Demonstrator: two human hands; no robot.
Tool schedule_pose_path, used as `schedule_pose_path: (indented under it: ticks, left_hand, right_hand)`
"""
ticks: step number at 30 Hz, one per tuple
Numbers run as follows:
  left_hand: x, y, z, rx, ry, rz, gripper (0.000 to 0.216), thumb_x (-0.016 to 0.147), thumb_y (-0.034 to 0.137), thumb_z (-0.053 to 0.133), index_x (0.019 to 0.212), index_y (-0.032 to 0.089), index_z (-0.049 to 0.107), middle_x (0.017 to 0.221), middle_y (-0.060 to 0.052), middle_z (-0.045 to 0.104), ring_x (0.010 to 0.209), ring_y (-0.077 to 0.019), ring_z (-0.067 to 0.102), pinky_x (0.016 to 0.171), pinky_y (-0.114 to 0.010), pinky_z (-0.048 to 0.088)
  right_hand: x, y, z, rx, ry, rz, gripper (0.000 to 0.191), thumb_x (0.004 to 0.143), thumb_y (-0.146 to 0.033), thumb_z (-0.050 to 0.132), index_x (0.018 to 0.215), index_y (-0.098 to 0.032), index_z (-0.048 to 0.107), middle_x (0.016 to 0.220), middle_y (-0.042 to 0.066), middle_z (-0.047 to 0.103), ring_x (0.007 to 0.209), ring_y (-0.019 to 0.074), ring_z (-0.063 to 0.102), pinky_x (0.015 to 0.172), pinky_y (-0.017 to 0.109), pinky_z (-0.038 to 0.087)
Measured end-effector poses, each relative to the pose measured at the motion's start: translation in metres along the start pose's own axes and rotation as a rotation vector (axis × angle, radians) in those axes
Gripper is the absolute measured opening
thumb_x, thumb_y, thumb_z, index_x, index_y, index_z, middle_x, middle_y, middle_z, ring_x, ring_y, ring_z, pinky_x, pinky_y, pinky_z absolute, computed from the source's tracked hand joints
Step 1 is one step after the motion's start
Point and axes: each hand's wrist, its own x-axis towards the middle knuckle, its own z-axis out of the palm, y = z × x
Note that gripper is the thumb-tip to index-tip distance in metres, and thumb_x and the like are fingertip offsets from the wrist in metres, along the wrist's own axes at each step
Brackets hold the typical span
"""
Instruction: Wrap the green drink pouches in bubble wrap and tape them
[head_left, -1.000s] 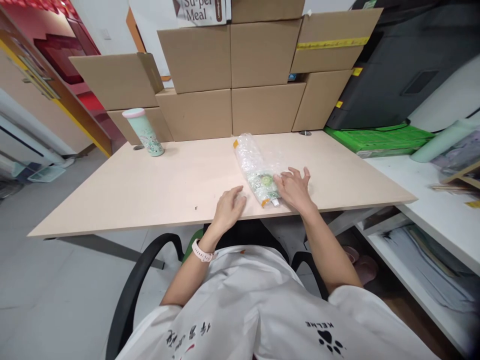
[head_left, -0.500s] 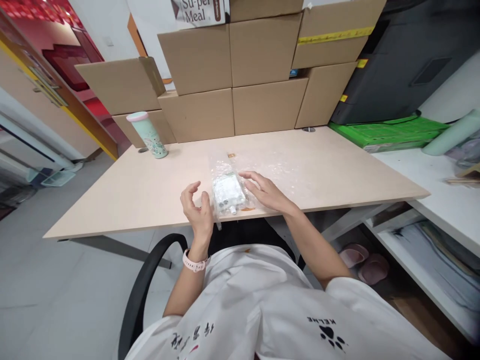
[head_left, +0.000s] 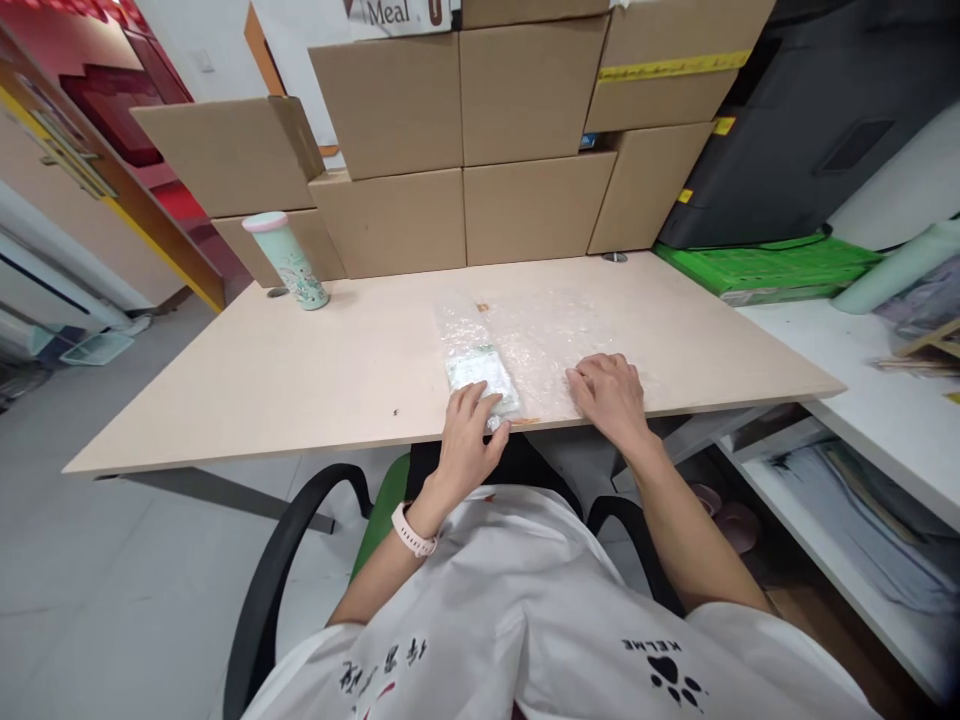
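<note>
A white flat packet [head_left: 478, 370] lies near the front edge of the desk, on the left part of a clear bubble wrap sheet [head_left: 536, 345]. Some of the wrap covers the packet, and its exact kind cannot be made out. My left hand [head_left: 469, 432] rests over the packet's near left corner, fingers stretched out and thumb apart, hiding part of it. To the right, my right hand [head_left: 611, 398] has its fingers curled down together on the right portion of the bubble wrap. Its fingertips are partly hidden.
A pale green tumbler [head_left: 289, 262] with a pink lid stands at the desk's back left. Stacked cardboard boxes [head_left: 397, 220] line the back edge. On the right are a green crate [head_left: 772, 265], a dark case [head_left: 795, 140] and a white shelf [head_left: 810, 340]. Chair armrests flank me.
My left hand has moved right and down onto the packet. My right hand has left the packet's side, gone right and closed on the bubble wrap. The wrap lies flatter; the packet's near end is covered.
</note>
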Motion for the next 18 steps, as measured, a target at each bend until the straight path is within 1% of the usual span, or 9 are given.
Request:
schedule_pose_path:
  ticks: [2,5,8,10,13,15,16,17,18]
  left_hand:
    - [0.0,0.0,0.003,-0.021,0.01,-0.035,0.033,0.093,0.035,0.058,0.125,0.027,0.054,0.134,-0.012,0.055,0.133,-0.0348,0.048,0.108,-0.061,0.041]
    - [0.0,0.002,0.003,-0.067,-0.009,-0.098,0.044,0.093,0.038,0.056,0.135,0.03,0.047,0.146,-0.011,0.047,0.14,-0.033,0.042,0.113,-0.061,0.036]
    - [-0.003,0.0,-0.005,-0.117,0.012,-0.153,0.055,0.094,0.041,0.055,0.145,0.033,0.037,0.151,-0.009,0.043,0.143,-0.0286,0.039,0.116,-0.057,0.036]
    - [-0.009,-0.009,-0.015,-0.136,0.11,-0.199,0.057,0.096,0.04,0.05,0.149,0.038,0.028,0.152,-0.006,0.044,0.141,-0.0249,0.044,0.111,-0.053,0.044]
    - [-0.021,-0.031,-0.038,-0.037,0.386,-0.271,0.055,0.102,0.035,0.034,0.153,0.044,0.016,0.155,-0.002,0.04,0.138,-0.0209,0.048,0.103,-0.049,0.052]
    - [-0.029,-0.045,-0.055,0.081,0.575,-0.309,0.054,0.103,0.033,0.032,0.152,0.046,0.015,0.156,-0.001,0.037,0.139,-0.0215,0.046,0.105,-0.052,0.05]
    - [-0.032,-0.05,-0.062,0.123,0.634,-0.329,0.054,0.102,0.033,0.034,0.152,0.046,0.017,0.155,-0.001,0.038,0.139,-0.0225,0.046,0.107,-0.054,0.048]
    - [-0.034,-0.053,-0.068,0.142,0.657,-0.348,0.052,0.101,0.034,0.038,0.15,0.046,0.023,0.153,-0.002,0.041,0.139,-0.0236,0.045,0.11,-0.056,0.045]
    - [-0.034,-0.054,-0.072,0.137,0.639,-0.362,0.05,0.1,0.034,0.043,0.147,0.044,0.031,0.149,-0.002,0.045,0.139,-0.0248,0.045,0.112,-0.057,0.042]
  right_hand:
    - [-0.001,-0.014,0.006,0.05,0.033,-0.083,0.043,0.101,-0.048,0.033,0.094,-0.026,0.069,0.111,0.012,0.067,0.12,0.0356,0.051,0.103,0.062,0.034]
    - [0.005,-0.048,0.021,0.07,-0.05,-0.144,0.051,0.103,-0.05,0.025,0.096,-0.027,0.07,0.12,0.009,0.067,0.131,0.0329,0.048,0.114,0.066,0.018]
    - [0.016,-0.084,0.027,0.2,-0.146,-0.109,0.056,0.102,-0.054,0.019,0.112,-0.03,0.068,0.123,0.007,0.067,0.133,0.0298,0.049,0.114,0.063,0.024]
    - [0.023,-0.106,0.023,0.304,-0.217,-0.179,0.056,0.103,-0.053,0.014,0.128,-0.035,0.061,0.132,0.001,0.064,0.137,0.024,0.047,0.114,0.056,0.031]
    - [0.028,-0.132,0.017,0.348,-0.333,-0.386,0.052,0.104,-0.047,0.012,0.143,-0.044,0.046,0.144,-0.009,0.055,0.141,0.0157,0.041,0.116,0.043,0.034]
    - [0.027,-0.141,0.021,0.319,-0.338,-0.401,0.05,0.104,-0.048,0.015,0.145,-0.042,0.043,0.148,-0.009,0.051,0.14,0.0175,0.043,0.117,0.041,0.034]
    - [0.025,-0.142,0.025,0.295,-0.332,-0.378,0.05,0.104,-0.049,0.017,0.143,-0.04,0.046,0.147,-0.006,0.052,0.137,0.02,0.046,0.115,0.042,0.035]
    - [0.023,-0.14,0.029,0.266,-0.325,-0.347,0.049,0.104,-0.05,0.019,0.14,-0.037,0.051,0.144,-0.002,0.055,0.132,0.0228,0.05,0.112,0.044,0.038]
    - [0.021,-0.136,0.034,0.232,-0.334,-0.327,0.049,0.104,-0.05,0.021,0.134,-0.034,0.056,0.137,0.001,0.06,0.125,0.025,0.054,0.107,0.045,0.041]
